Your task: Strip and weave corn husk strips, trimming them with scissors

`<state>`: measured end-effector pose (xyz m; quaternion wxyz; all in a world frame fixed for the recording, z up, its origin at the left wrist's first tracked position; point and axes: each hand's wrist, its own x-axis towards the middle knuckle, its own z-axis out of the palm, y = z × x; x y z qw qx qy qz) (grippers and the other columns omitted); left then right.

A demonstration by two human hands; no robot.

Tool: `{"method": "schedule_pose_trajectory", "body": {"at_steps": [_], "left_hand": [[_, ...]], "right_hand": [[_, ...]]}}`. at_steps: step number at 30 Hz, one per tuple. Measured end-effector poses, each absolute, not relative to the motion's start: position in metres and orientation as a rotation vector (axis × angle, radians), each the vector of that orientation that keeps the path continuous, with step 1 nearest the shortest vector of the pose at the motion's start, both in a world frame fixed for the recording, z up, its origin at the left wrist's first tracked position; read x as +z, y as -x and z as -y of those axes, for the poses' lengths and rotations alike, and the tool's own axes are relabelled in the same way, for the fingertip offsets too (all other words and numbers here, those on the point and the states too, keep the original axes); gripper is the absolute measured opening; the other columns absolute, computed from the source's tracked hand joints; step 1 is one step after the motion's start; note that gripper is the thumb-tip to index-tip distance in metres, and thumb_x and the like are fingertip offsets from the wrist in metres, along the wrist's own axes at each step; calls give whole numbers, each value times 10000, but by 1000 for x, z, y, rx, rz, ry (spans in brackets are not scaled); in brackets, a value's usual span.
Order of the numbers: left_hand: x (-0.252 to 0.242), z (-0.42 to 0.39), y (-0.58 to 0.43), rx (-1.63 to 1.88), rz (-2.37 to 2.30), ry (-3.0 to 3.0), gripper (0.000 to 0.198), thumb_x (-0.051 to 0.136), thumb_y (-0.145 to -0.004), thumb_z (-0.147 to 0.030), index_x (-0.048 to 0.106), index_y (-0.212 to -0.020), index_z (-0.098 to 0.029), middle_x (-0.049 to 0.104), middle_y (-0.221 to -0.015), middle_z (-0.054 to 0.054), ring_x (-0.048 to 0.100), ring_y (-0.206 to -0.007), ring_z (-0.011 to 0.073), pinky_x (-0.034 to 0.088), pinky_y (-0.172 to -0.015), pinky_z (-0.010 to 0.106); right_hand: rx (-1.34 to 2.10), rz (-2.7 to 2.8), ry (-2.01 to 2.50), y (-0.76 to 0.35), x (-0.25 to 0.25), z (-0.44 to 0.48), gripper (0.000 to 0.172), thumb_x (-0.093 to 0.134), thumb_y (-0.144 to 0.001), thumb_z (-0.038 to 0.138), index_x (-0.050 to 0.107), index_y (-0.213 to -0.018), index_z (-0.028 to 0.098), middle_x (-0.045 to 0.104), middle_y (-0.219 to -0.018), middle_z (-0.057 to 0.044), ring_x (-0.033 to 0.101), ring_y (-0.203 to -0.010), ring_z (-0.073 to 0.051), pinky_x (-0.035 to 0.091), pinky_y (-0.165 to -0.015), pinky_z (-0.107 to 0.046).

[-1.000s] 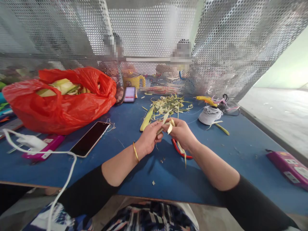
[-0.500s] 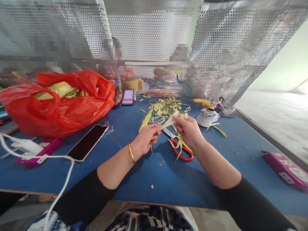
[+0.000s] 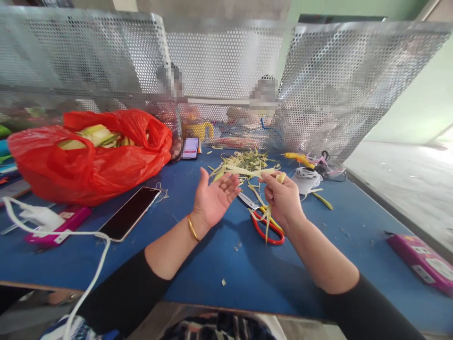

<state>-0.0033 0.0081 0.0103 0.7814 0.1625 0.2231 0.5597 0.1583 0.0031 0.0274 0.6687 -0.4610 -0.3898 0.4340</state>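
The bare left hand (image 3: 216,200) is spread wide, grasping nothing; the pale-yellow, flat, husk-like strip (image 3: 249,172) stretches sideways just beyond its fingertips, though whether they touch is unclear; the bare right hand (image 3: 283,198), nearer, pinches the strip at right.

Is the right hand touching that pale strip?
Touching: the head view shows the right hand pinching the pale strip, which juts out leftward from its grip.

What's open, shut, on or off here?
Left hand: open
Right hand: closed on pale strips
Scissors: lying flat, can't tell if shut
Red bag: open, husks inside
Nearer phone: screen dark
Farther phone: screen lit
White string: bundled up
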Motion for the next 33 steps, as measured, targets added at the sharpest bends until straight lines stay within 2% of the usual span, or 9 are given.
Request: {"method": "schedule_pose_trajectory", "body": {"at_steps": [2,4,7,10,15,21,27,33], "left_hand": [[1,-3,-7,1117,-553,-478,288,694,-908,-392,699,-993,-117,758,-974,128,719,-899,189,570,-841,312],[-6,2,-15,1017,-588,-582,199,761,-853,-256,717,-989,-117,761,-986,128,712,-924,190,546,-871,311],[-10,5,-20,1053,-568,-641,172,742,-877,-297,733,-934,-134,759,-994,113,698,-940,172,530,-862,282],[-7,2,-17,1129,-576,-600,161,664,-933,-291,734,-918,-147,767,-967,94,704,-891,151,540,-811,249],[2,-6,-10,1174,-616,-435,302,448,-1006,-150,702,-842,-148,766,-884,80,726,-824,132,556,-792,232],[2,-8,-9,1204,-598,-394,283,440,-1011,-152,683,-867,-158,758,-834,68,736,-799,141,568,-776,249],[-4,-8,-11,1222,-560,-407,201,494,-989,-156,682,-918,-160,761,-823,79,756,-894,180,575,-839,276],[0,-7,-12,1185,-582,-394,243,464,-1012,-184,634,-839,-174,739,-753,55,763,-884,179,567,-732,236]], "right_hand": [[931,854,1048,-153,25,-1,398,829,-538,436,519,-668,224,652,-613,23,285,-368,-35,183,-359,-228],[895,887,1080,-147,20,2,352,806,-566,431,545,-673,222,617,-570,38,309,-382,-51,218,-380,-232],[852,1064,1168,-139,11,8,249,755,-632,409,606,-679,215,566,-542,50,383,-445,-86,301,-442,-241],[832,1361,1221,-134,4,14,185,690,-716,396,670,-727,212,635,-630,20,495,-557,-127,388,-546,-260],[634,1645,1290,-139,7,16,207,638,-789,409,696,-739,216,678,-668,1,525,-606,-149,391,-600,-271],[546,1649,1296,-144,11,11,185,647,-761,390,724,-759,222,725,-722,-10,576,-652,-170,428,-655,-284],[586,1677,1288,-140,7,14,172,625,-756,366,727,-740,228,723,-710,-4,584,-651,-173,433,-660,-291],[609,1661,1350,-137,1,13,146,626,-738,348,706,-716,228,714,-706,-14,583,-666,-186,434,-655,-297]]}}
